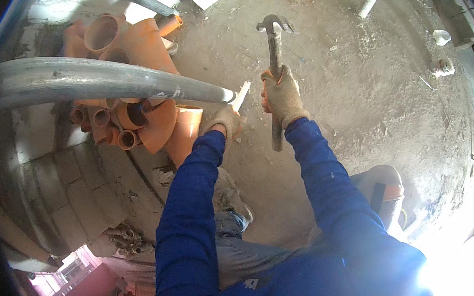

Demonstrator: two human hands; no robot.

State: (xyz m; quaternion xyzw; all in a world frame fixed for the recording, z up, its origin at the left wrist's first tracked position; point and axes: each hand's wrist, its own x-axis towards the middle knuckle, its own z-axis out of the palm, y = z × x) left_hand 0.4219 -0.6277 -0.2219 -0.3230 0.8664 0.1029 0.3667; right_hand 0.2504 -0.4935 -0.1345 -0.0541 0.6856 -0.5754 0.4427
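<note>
At centre frame, a claw hammer (pixel 274 60) is gripped tight round its dark metal handle by the gloved right hand (pixel 283 97), head raised; the gloved left hand (pixel 227 120) is closed at the grey steel pipe's (pixel 101 81) end, its hold half hidden; beyond, at upper left, smooth orange pipe fittings (pixel 126 45) are heaped on dusty concrete

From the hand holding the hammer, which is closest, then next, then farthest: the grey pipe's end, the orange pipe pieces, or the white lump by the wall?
Measured from the right hand in the head view:
1. Grey pipe's end, just left.
2. Orange pipe pieces, farther left.
3. White lump, far right by the wall.
</note>
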